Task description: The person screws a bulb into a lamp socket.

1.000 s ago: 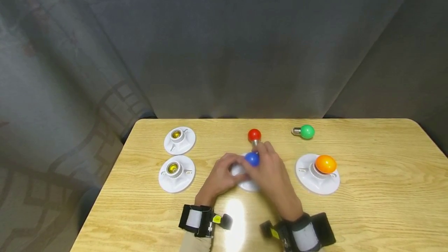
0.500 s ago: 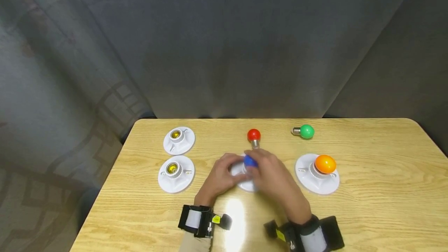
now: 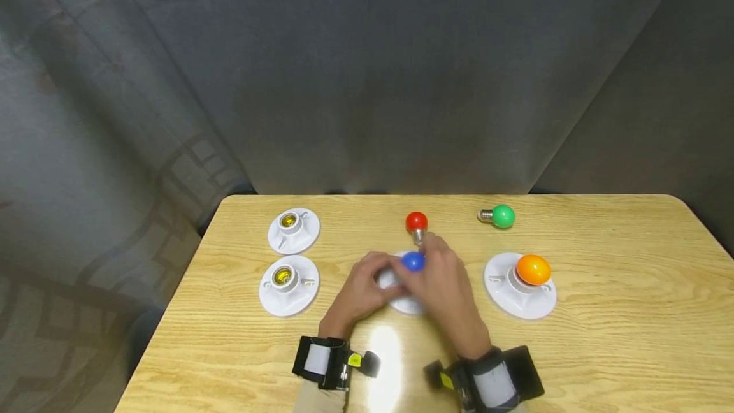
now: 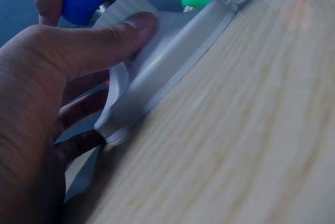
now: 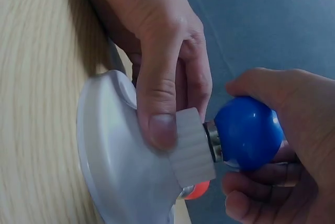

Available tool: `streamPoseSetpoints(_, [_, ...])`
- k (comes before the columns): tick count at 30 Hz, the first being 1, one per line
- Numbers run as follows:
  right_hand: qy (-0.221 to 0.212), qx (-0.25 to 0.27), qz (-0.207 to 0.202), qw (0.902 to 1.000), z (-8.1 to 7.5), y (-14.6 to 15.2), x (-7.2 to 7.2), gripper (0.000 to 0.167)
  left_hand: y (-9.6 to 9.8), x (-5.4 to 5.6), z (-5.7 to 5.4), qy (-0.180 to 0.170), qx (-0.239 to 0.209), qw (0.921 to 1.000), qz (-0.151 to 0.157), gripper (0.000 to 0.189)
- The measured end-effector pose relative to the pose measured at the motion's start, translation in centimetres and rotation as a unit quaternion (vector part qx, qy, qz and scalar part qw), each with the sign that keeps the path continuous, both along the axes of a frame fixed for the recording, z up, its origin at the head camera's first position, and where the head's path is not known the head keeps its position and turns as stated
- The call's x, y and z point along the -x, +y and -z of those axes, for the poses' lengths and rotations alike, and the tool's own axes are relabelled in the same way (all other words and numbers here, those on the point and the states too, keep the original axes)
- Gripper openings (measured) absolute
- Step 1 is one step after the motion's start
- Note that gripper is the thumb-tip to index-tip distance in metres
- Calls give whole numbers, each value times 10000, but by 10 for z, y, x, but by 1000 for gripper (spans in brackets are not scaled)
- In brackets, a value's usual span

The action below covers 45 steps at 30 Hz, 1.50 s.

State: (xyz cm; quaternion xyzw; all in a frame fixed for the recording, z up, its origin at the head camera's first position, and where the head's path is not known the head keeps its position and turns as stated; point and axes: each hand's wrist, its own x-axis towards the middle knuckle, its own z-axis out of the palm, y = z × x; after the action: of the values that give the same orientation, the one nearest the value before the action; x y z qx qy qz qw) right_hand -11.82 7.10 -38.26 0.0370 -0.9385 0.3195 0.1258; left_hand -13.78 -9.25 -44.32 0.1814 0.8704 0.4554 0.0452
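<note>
A blue light bulb (image 3: 413,261) stands in the socket of a white round lamp holder (image 3: 406,306) on the table. In the right wrist view a strip of the bulb's metal base (image 5: 213,141) shows above the ribbed collar. My left hand (image 3: 360,287) grips the lamp holder, its thumb against the collar and its other fingers around the far side. My right hand (image 3: 448,282) holds the blue glass between thumb and fingers. Just behind lies a red bulb (image 3: 417,221), its metal base pointing toward my hands.
Two white lamp holders without bulbs, a rear one (image 3: 294,241) and a nearer one (image 3: 287,304), sit at the left. On the right, an orange bulb (image 3: 534,269) stands in another holder (image 3: 518,304). A green bulb (image 3: 503,216) lies near the table's back edge.
My right hand has turned around the blue bulb and back again, its wrist swinging right and then left. The left hand has kept its place on the lamp holder.
</note>
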Motion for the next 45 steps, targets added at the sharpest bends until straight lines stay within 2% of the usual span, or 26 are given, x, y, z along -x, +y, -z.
streamPoseSetpoints(4, [-386,-65,-43,9992,-3,1,0,54,0,0,1,-48,-21,10000,-20,44])
streamPoseSetpoints(7, [-981,-133,-292,9947,-11,6,-4,60,0,0,2,-43,-29,10000,-22,44])
streamPoseSetpoints(9, [-1133,-200,-557,9918,-18,11,-7,63,0,-1,2,-64,-69,10000,-17,46])
streamPoseSetpoints(11, [-1048,-194,-854,9906,-25,16,-9,61,0,-1,2,-18,-82,10000,-9,50])
streamPoseSetpoints(15, [-516,-194,-1455,9878,-32,21,-10,56,0,0,2,43,-109,9999,-16,55])
streamPoseSetpoints(19, [-576,-281,-1829,9810,-29,18,-10,47,0,0,3,45,-74,10000,-41,57])
streamPoseSetpoints(23, [-693,-271,-1960,9778,-25,16,-10,44,1,0,2,-54,-69,9999,-70,59])
streamPoseSetpoints(30, [-597,-178,-1875,9803,-23,15,-9,41,0,1,1,-30,-62,9999,-86,60])
streamPoseSetpoints(36, [-636,-280,-1497,9863,-22,13,-8,39,0,2,2,143,-74,9999,-33,57])
streamPoseSetpoints(41, [-207,-379,-993,9941,-17,11,-6,38,-1,2,3,333,-75,9994,49,51])
streamPoseSetpoints(45, [22,-297,-792,9964,-13,9,-4,34,-1,3,5,405,-142,9991,72,49])
